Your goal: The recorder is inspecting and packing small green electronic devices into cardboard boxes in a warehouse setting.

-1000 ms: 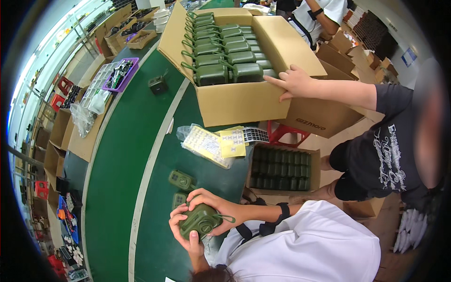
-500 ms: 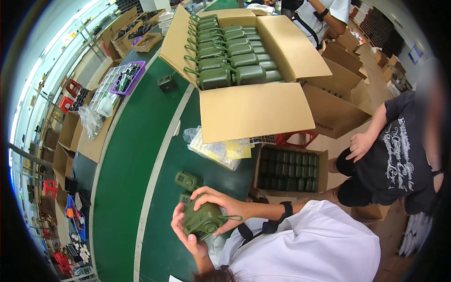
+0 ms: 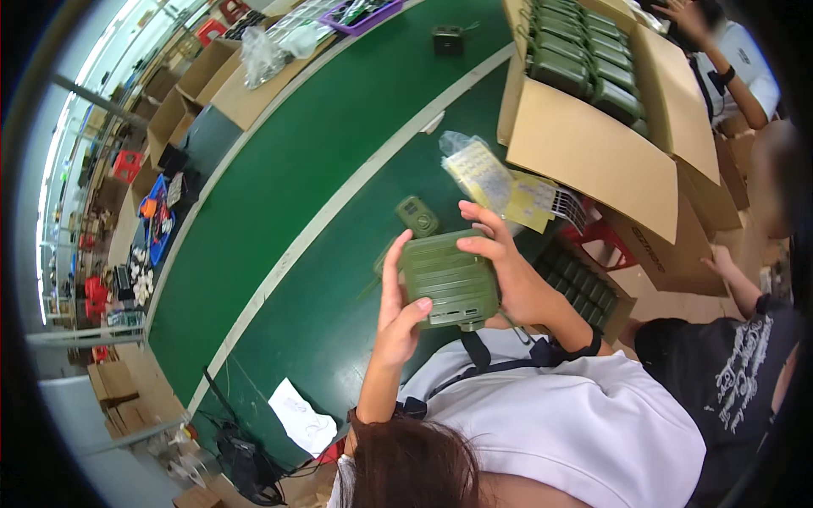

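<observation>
Between my two hands is a dark green box-shaped device (image 3: pixel 451 275), its ribbed face turned up and small slots along its lower edge. A thin strap hangs at its lower right corner. My left hand (image 3: pixel 396 309) grips the left side, thumb on the ribbed face. My right hand (image 3: pixel 508 262) holds the right side, with a finger across the upper right corner and other fingers raised. Just beyond, a similar green device (image 3: pixel 417 216) with a round dial lies on the green table (image 3: pixel 330 317). Another one beside my left hand is mostly hidden.
An open carton (image 3: pixel 593 152) of green devices stands at the far right, with a second box (image 3: pixel 622 313) of them lower down. Yellow sheets in plastic (image 3: pixel 483 173) lie beyond my hands. White paper (image 3: pixel 302 419) rests at near left. A co-worker in black (image 3: pixel 720 364) is at right.
The device has been turned from its dial side to its ribbed face and lifted up and right in view. The view has swung, so the carton appears farther right.
</observation>
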`<state>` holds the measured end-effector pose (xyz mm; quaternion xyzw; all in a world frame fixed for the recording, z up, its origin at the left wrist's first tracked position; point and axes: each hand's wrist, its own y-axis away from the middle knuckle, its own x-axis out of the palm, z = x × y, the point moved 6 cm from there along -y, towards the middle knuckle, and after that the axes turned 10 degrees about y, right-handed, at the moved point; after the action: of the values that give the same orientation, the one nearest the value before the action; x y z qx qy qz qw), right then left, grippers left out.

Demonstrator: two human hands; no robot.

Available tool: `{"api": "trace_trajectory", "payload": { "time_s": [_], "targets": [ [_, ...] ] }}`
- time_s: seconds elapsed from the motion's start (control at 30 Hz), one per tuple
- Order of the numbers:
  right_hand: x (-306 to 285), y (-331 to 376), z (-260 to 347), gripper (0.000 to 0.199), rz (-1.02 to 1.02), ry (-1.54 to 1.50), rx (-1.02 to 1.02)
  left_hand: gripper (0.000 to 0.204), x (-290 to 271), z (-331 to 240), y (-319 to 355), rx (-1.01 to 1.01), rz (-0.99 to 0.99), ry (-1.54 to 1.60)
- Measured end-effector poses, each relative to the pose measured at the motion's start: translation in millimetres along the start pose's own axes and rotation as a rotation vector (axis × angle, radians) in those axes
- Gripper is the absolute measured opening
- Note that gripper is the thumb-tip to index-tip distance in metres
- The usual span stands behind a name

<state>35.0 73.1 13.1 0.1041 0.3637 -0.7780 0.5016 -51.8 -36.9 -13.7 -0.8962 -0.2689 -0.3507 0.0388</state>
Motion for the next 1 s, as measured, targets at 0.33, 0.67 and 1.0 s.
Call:
{"api": "trace_trajectory", "payload": {
  "time_s": [0.33,0.67,1.0],
  "targets": [
    [18.7,-9.7,3.8,0.087,0.083,-0.050,-0.010,0.078,-16.7,-7.8,11.1,0.083,-0.043,-0.094],
    [13.7,-10.1,-2.4,0.073,0.065,0.038,0.053,0.088,-28.5,10.5,16.0,-0.032,-0.096,0.046],
    [53.4,19.2,-40.9,0.055,0.404,-0.373,0.502,0.086,-31.6,-12.3,13.5,0.389,0.069,-0.498]
  ]
}}
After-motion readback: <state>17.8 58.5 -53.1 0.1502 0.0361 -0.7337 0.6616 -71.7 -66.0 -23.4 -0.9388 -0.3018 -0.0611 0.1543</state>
